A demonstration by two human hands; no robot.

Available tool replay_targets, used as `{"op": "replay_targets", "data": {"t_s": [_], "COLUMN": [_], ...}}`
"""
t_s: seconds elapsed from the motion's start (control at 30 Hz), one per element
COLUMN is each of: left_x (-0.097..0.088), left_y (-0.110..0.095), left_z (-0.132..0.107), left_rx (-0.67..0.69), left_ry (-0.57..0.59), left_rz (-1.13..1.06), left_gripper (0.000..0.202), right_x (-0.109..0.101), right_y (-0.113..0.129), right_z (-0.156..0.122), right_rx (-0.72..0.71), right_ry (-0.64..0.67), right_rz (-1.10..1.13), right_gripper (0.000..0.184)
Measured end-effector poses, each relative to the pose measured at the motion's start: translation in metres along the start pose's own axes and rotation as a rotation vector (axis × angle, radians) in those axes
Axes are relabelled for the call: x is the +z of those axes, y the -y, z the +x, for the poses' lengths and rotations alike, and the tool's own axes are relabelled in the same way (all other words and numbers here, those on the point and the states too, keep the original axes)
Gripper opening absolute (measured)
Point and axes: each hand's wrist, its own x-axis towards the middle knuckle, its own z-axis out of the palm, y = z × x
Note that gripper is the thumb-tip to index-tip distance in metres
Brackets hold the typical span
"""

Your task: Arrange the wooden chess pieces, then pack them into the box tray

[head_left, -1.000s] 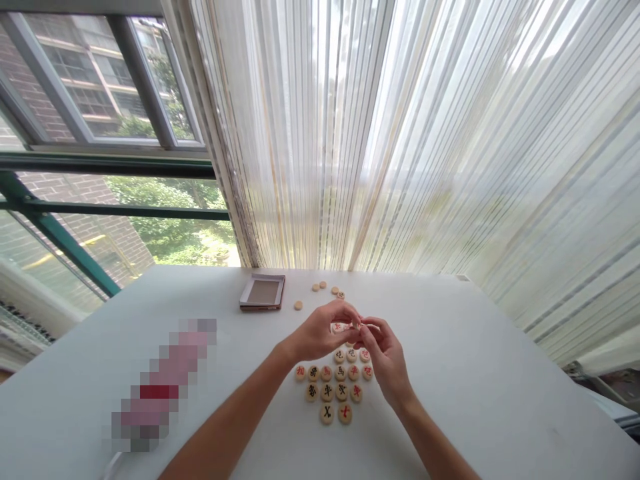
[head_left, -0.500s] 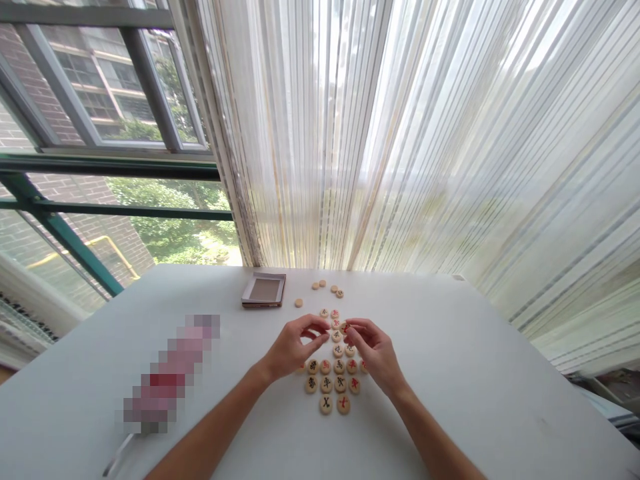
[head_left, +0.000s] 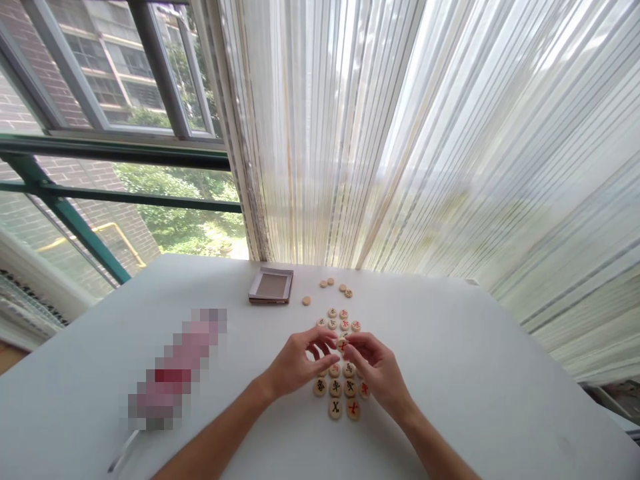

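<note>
Red-lettered disc (head_left: 341, 345), partly covered by the right hand (head_left: 376, 367) holding it.

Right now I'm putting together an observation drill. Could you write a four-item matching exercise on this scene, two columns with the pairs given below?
Column one
1. Right hand
2. Left hand
3. Shallow open box
4. Sheer striped curtain

Column two
A. Lying on the white table, near its far edge
B. Hanging beyond the table
C. Holding a red-marked xiangqi piece
D. Curved, immediately left of the held piece

Pairs: 1-C, 2-D, 3-A, 4-B
</note>
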Motion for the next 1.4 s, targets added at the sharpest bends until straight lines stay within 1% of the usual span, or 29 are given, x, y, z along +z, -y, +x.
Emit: {"op": "replay_targets", "data": {"t_s": [0.1,0.2,0.27,0.33,0.4,0.53,0.6,0.67,0.77,0.9,1.03,1.13,1.23,1.33,1.4], "left_x": [0.001,-0.001,-0.003,-0.005,-0.009,-0.024,-0.032,-0.040,-0.048,-0.052,-0.046,-0.034,-0.023,-0.016,-0.014], "left_y": [-0.001,-0.002,-0.003,-0.002,0.000,0.007,0.011,0.015,0.018,0.016,0.013,0.008,0.003,0.001,0.000], "left_z": [-0.001,0.000,0.000,0.001,0.002,0.006,0.008,0.010,0.012,0.012,0.009,0.005,0.002,0.001,0.001], "left_rx": [-0.004,-0.001,0.005,0.010,0.001,-0.043,-0.055,-0.057,-0.055,-0.061,-0.079,-0.109,-0.123,-0.096,-0.085], "left_ry": [0.012,0.023,0.041,0.047,0.020,-0.070,-0.111,-0.149,-0.187,-0.190,-0.149,-0.061,0.024,0.047,0.066], "left_rz": [0.003,0.018,0.024,0.031,0.036,0.005,-0.024,-0.051,-0.066,-0.071,-0.071,-0.067,-0.066,-0.052,-0.061], "left_gripper": [0.031,0.031,0.032,0.033,0.034,0.036,0.037,0.038,0.039,0.040,0.039,0.039,0.040,0.038,0.037], "right_x": [0.006,0.009,0.007,0.001,-0.008,-0.027,-0.033,-0.035,-0.034,-0.033,-0.029,-0.021,-0.012,-0.005,-0.001], "right_y": [-0.001,0.001,0.003,0.006,0.007,0.005,0.004,0.003,0.001,0.000,-0.001,-0.002,-0.001,0.002,0.004], "right_z": [-0.004,-0.006,-0.005,-0.003,0.001,0.011,0.014,0.015,0.015,0.015,0.012,0.007,0.001,-0.003,-0.005], "right_rx": [0.002,0.012,0.014,0.002,-0.020,-0.056,-0.062,-0.065,-0.070,-0.077,-0.080,-0.093,-0.156,-0.232,-0.241], "right_ry": [0.023,0.035,0.054,0.043,-0.032,-0.279,-0.362,-0.399,-0.403,-0.386,-0.337,-0.229,-0.089,0.029,0.081], "right_rz": [-0.013,-0.010,-0.036,-0.074,-0.100,-0.123,-0.134,-0.144,-0.153,-0.146,-0.141,-0.166,-0.263,-0.329,-0.327], "right_gripper": [0.020,0.021,0.023,0.026,0.029,0.031,0.030,0.030,0.031,0.030,0.026,0.021,0.018,0.019,0.019]}}
